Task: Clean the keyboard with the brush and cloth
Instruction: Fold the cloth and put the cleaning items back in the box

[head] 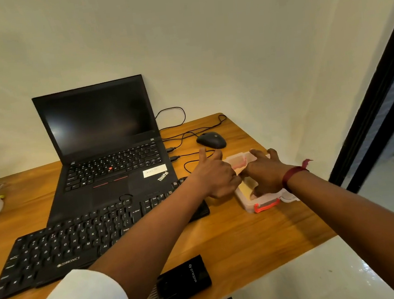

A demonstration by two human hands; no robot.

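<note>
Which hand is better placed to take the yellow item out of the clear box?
Right, probably: the right hand lies over the clear box, fingers down beside the yellow item; the left hand is only at its left edge.

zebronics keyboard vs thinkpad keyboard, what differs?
The Zebronics keyboard lies nearer, skewed, its right end crossed by the left forearm; the ThinkPad keyboard sits behind, uncovered. The ThinkPad keyboard has a red nub mid-keys; the Zebronics keyboard shows none. Both: black keys, white legends.
</note>
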